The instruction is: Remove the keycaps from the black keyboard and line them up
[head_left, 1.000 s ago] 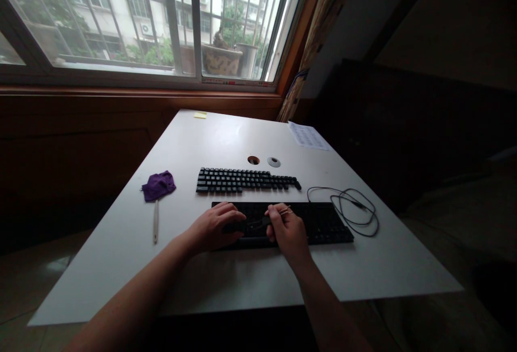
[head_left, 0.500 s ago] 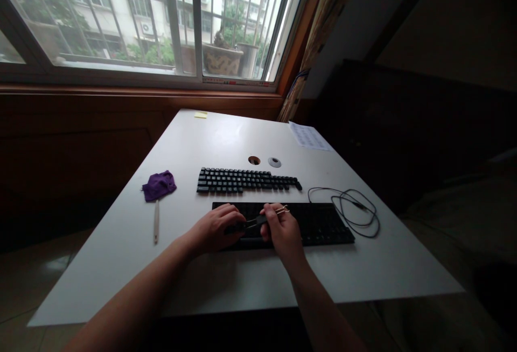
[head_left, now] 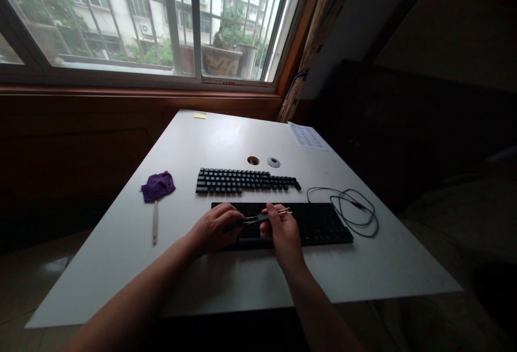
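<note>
Over a black keyboard (head_left: 319,225), my right hand (head_left: 286,231) is closed round a wire keycap puller (head_left: 263,217). The puller's black handle sits at the fingertips; one pair of wire ends sticks out to the right, and the other runs left. At those left wires my left hand (head_left: 216,228) curls its fingers on a small black piece (head_left: 229,228), which looks like a keycap and is mostly hidden. Behind the keyboard, black keycaps (head_left: 234,181) lie in tight rows on the white table (head_left: 218,139), in keyboard order.
On the left lies a brush with a light handle (head_left: 155,223), its head under a purple cloth (head_left: 159,185). A black cable (head_left: 355,206) coils at the right. Farther back are a round hole (head_left: 253,161), its grey cover (head_left: 273,162), a printed sheet (head_left: 307,136) and yellow sticky notes (head_left: 200,115).
The keycap puller has tilted and shifted slightly up and right in my right hand. My left hand stays almost in place, still closed. The other things lie as before.
</note>
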The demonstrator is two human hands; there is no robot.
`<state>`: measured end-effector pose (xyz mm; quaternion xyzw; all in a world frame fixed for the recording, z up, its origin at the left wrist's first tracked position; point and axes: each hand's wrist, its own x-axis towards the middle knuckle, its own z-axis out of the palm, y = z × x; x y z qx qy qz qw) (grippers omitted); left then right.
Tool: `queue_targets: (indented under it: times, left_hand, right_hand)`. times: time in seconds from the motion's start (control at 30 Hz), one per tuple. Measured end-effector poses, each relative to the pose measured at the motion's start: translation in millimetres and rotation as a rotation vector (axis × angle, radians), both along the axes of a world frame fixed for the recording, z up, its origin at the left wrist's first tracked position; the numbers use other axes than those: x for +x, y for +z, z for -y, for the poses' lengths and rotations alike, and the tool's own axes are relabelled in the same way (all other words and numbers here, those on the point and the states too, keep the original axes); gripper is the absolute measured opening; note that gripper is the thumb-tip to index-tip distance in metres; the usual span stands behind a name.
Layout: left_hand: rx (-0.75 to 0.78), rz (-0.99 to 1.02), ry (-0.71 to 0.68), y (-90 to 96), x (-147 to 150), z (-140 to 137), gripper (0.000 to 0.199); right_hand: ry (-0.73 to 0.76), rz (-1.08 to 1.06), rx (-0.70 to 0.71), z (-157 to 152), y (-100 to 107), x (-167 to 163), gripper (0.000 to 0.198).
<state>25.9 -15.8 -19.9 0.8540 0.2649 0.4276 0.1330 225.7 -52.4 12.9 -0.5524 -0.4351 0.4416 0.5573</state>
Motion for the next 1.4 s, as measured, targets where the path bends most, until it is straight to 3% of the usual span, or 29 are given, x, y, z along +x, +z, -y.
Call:
queue_targets:
  times: [0.37, 0.73, 0.97, 1.4]
  left_hand:
    - [-0.171, 0.06, -0.082, -2.7, 3, 0, 0.025]
    - [-0.672, 0.214, -0.215, 3.4, -2, -2, 0.024]
    - [-0.945, 0.387, -0.294, 0.6, 0, -3, 0.031]
    - [-0.921, 0.334, -0.341, 7.3, -4, -4, 0.025]
  right_hand:
    - [-0.017, 0.037, 0.065, 3, -4, -1, 0.039]
    - [-0.033, 0.339, 0.139, 8, -5, 2, 0.034]
    - [0.008, 0.357, 0.158, 9, 0, 1, 0.033]
    - [0.001, 0.369, 0.16, 11, 2, -1, 0.033]
